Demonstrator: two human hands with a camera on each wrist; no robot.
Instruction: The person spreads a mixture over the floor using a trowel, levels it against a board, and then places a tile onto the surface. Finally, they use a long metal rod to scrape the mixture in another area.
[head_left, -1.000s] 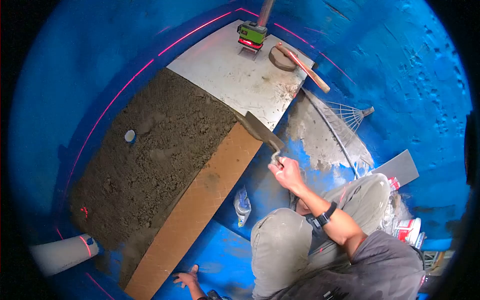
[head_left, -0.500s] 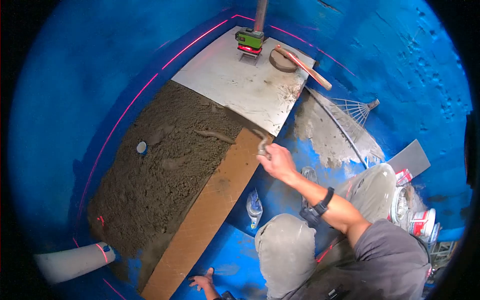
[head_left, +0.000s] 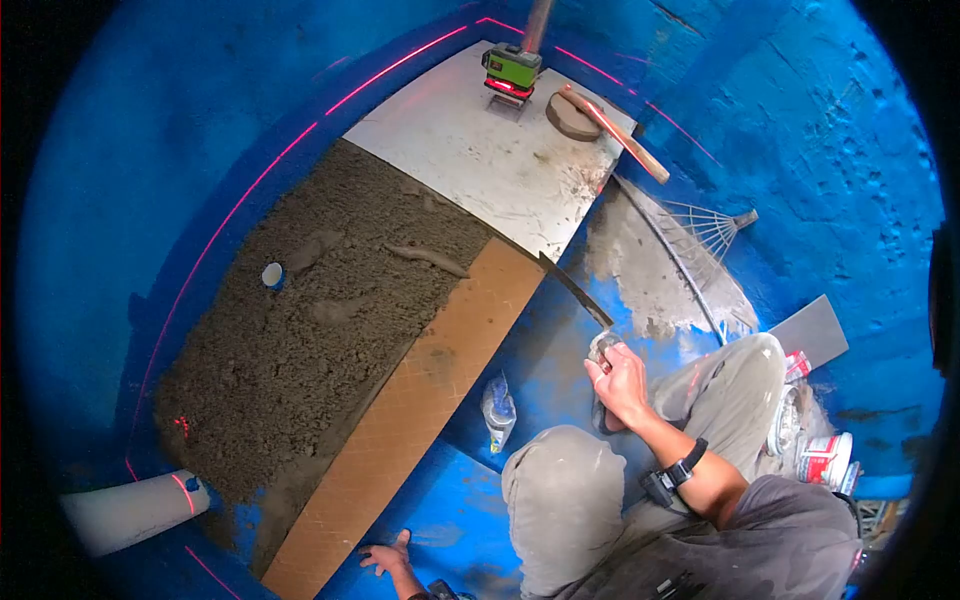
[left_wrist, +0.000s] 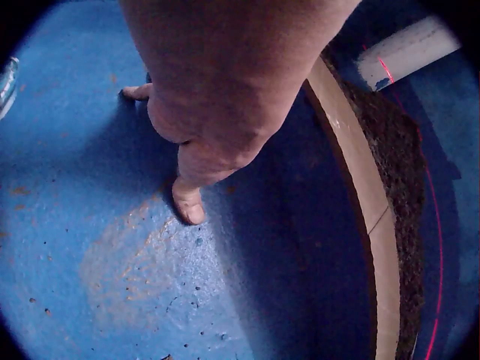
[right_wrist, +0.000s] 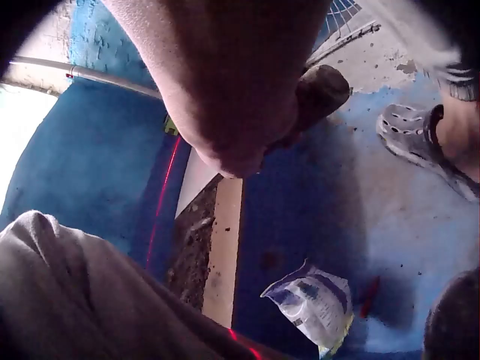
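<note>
My right hand [head_left: 620, 380] grips the handle of a trowel [head_left: 577, 290] over the blue floor, right of the bed. The trowel blade is seen nearly edge-on, its tip by the near corner of a large pale tile [head_left: 440, 165]. In the right wrist view the end of the trowel handle [right_wrist: 326, 91] sticks out past the hand. A bed of grey-brown mortar [head_left: 290, 370] lies left of that tile, with a smooth ridge of mortar [head_left: 425, 258] on it near the brown front panel [head_left: 400, 420]. My left hand [head_left: 385, 555] rests on the floor, fingers spread.
A green laser level [head_left: 512, 68], a round disc [head_left: 572, 118] and a wooden-handled tool [head_left: 630, 145] are on the tile. A white pipe [head_left: 135, 512] and a short pipe stub [head_left: 272, 276] stand at the mortar. A plastic bag [head_left: 498, 412], rake [head_left: 710, 225] and buckets [head_left: 825, 460] are nearby.
The trowel has left a ridge of mortar on the bed near the panel. My right hand has since drawn back toward my knees with the trowel. The left hand stays on the floor.
</note>
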